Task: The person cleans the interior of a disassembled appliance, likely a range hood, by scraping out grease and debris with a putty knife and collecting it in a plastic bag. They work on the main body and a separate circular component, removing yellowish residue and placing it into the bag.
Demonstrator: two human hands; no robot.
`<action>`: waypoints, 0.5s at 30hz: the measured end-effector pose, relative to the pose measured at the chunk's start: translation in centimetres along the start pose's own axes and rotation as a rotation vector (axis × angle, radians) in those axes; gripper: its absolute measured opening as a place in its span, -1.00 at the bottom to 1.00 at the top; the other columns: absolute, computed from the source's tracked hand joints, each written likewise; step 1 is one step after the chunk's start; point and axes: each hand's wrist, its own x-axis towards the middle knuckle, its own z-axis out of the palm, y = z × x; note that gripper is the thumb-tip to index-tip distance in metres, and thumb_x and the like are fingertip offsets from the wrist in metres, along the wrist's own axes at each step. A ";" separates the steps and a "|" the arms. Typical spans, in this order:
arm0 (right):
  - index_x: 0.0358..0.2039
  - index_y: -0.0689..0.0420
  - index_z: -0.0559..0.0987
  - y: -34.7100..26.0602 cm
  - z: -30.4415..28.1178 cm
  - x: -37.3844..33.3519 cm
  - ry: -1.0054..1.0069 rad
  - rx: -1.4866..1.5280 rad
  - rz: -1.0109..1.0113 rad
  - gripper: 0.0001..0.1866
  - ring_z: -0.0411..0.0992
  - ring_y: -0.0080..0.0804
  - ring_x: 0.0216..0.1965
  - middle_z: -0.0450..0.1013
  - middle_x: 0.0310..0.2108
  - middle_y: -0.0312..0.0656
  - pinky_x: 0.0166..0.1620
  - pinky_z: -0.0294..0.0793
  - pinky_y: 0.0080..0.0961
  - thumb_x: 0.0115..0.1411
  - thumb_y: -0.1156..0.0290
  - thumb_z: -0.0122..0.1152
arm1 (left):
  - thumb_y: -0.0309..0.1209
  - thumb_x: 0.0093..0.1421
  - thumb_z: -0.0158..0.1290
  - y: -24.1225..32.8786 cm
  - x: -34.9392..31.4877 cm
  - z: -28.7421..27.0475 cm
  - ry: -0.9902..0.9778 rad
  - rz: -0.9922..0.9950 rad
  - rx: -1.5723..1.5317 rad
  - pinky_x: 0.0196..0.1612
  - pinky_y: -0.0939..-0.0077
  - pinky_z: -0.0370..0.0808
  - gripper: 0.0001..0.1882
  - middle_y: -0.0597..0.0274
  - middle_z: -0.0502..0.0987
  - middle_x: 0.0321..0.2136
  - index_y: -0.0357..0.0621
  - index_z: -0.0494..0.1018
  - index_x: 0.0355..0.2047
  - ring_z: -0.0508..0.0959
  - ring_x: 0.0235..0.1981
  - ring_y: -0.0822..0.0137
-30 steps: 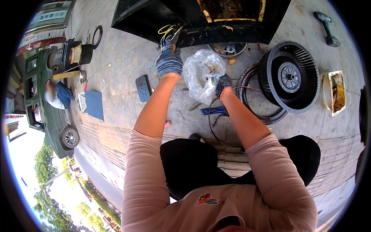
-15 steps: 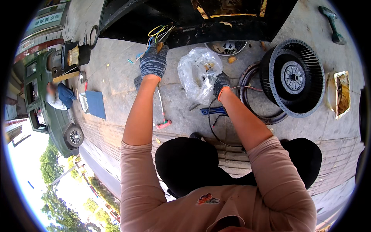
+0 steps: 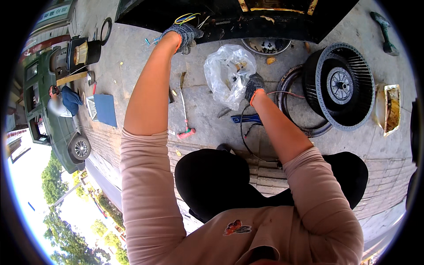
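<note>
My left hand [image 3: 184, 37], in a dark grey knit glove, is at the near edge of a large black metal housing [image 3: 229, 27], beside a loop of yellow, blue and white wires [image 3: 187, 18]. Its fingers point right, apart from the thumb, and I see nothing held in them. With my right hand [image 3: 255, 86], gloved alike, I grip the right side of a clear plastic bag [image 3: 216, 78]. The bag's mouth gapes upward, with some brownish bits inside. The fingertips of my right hand are partly hidden by the plastic.
To the right stand a black blower wheel [image 3: 314, 88], a dark ring [image 3: 282, 95] and a greasy tray [image 3: 391, 110]. A round pan [image 3: 267, 46] holds small dark parts. A red-headed hammer [image 3: 186, 133] and a blue tool [image 3: 247, 119] lie nearer. A person [image 3: 68, 101] sits far left.
My left hand has moved up and turned, its fingers now pointing right along the housing's edge. The brownish thing seen at it before no longer shows. My right hand stays on the bag.
</note>
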 end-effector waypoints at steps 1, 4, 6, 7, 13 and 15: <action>0.08 0.07 0.49 -0.3 0.4 -0.1 0.005 0.072 0.047 -0.65 0.51 -0.25 -0.14 0.53 -0.08 -0.19 -0.07 0.50 -0.36 0.31 0.37 -0.04 | -0.16 0.20 0.17 -0.4 -0.5 0.0 -0.021 -0.022 -0.014 -0.70 0.48 0.28 -0.74 0.24 0.46 -0.59 -0.06 0.49 -0.29 0.28 -0.74 0.43; 0.10 0.07 0.48 -0.4 -0.1 -1.1 0.014 -0.734 -0.277 -0.65 0.51 -0.28 -0.11 0.53 -0.07 -0.19 -0.05 0.50 -0.36 0.33 0.40 -0.07 | -0.13 0.19 0.18 -1.1 -3.8 0.4 -0.009 0.031 -0.042 -0.69 0.56 0.24 -0.76 0.29 0.48 -0.58 0.00 0.53 -0.32 0.24 -0.75 0.51; -0.02 0.07 0.52 -0.1 1.5 -1.7 -0.089 0.330 0.158 -0.73 0.49 -0.31 -0.14 0.54 -0.15 -0.22 -0.02 0.47 -0.32 0.33 0.34 -0.04 | -0.11 0.16 0.21 -3.4 -5.5 -0.3 -0.005 0.021 -0.130 -0.67 0.53 0.32 -0.65 0.25 0.55 -0.51 -0.13 0.59 -0.23 0.33 -0.75 0.44; -0.01 0.07 0.51 0.3 2.0 -1.6 -0.106 0.266 0.164 -0.72 0.48 -0.31 -0.12 0.53 -0.14 -0.21 -0.02 0.46 -0.31 0.33 0.34 -0.04 | -0.13 0.19 0.18 -4.2 -6.5 -0.6 -0.035 -0.006 -0.223 -0.68 0.60 0.29 -0.66 0.28 0.55 -0.50 -0.13 0.59 -0.21 0.32 -0.74 0.50; 0.12 0.03 0.45 3.4 -5.4 5.7 -0.339 -0.068 -0.292 -0.61 0.44 -0.27 0.02 0.46 0.06 -0.17 0.10 0.40 -0.23 0.36 0.30 -0.21 | -0.15 0.23 0.15 -6.0 -10.8 4.7 -0.287 0.107 -0.669 -0.72 0.70 0.24 -0.70 0.30 0.54 -0.52 -0.11 0.59 -0.20 0.30 -0.71 0.63; 0.12 0.04 0.44 4.2 -3.4 4.8 -0.428 -0.304 -0.450 -0.58 0.40 -0.26 0.08 0.43 0.10 -0.16 0.15 0.33 -0.20 0.35 0.26 -0.24 | -0.17 0.24 0.14 -7.3 -13.3 6.8 -0.267 -0.107 -0.534 -0.72 0.68 0.23 -0.70 0.26 0.55 -0.50 -0.07 0.57 -0.13 0.29 -0.71 0.60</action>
